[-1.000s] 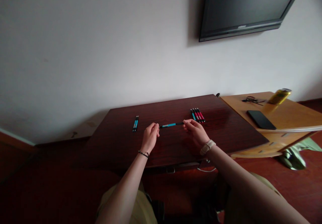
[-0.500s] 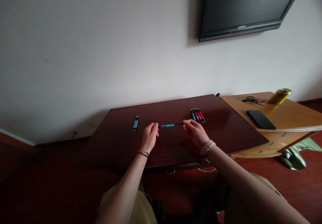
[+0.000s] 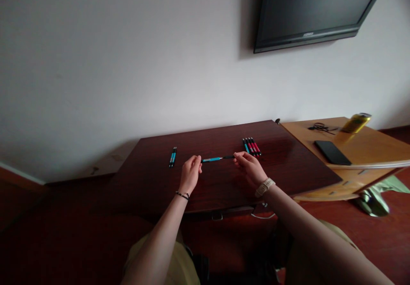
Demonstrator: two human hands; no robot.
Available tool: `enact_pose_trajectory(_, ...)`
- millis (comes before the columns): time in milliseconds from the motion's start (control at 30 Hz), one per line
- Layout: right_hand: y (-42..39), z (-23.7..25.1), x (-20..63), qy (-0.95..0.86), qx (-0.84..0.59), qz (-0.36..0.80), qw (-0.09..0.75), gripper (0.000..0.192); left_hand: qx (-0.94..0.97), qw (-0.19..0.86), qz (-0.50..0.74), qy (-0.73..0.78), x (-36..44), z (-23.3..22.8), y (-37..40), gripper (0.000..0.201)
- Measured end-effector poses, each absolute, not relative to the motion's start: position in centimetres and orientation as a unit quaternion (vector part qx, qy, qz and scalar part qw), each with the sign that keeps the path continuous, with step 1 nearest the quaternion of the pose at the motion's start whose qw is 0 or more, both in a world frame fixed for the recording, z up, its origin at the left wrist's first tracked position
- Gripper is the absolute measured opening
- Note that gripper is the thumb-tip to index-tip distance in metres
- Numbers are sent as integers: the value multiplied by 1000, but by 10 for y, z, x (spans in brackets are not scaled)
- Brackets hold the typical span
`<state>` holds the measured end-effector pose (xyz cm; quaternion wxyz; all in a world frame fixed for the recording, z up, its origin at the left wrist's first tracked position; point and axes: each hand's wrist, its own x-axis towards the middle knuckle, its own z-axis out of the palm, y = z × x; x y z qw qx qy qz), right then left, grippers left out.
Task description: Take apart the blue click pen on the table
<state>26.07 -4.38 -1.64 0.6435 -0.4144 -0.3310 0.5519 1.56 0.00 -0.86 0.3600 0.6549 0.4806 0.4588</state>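
A: While the dark table (image 3: 153, 182) is bearing everything, where is the blue pen (image 3: 213, 159) sitting?
B: Above the table's middle; left hand (image 3: 190, 176) and right hand (image 3: 250, 168) are each pinching one end.
A: Neighbours?
B: Two blue pens (image 3: 172, 157) are lying left of it, a red-and-blue row (image 3: 251, 146) right.

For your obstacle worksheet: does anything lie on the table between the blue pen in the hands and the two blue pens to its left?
Nothing visible: bare table separates the held pen from the pair.

A dark wooden table (image 3: 288, 169) carries 2 blue pens (image 3: 172, 157) and 4 pens (image 3: 251, 146).
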Motion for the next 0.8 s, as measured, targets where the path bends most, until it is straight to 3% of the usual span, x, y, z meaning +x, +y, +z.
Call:
enact_pose_trajectory(600, -44, -28, 281, -328, -436, 540, 641, 42, 654, 331, 444, 515, -30, -14, 1, 46)
enact_pose_trajectory(800, -47, -34, 299, -370, -488, 512, 602, 46, 647, 332, 456, 512, -39, -18, -2, 46)
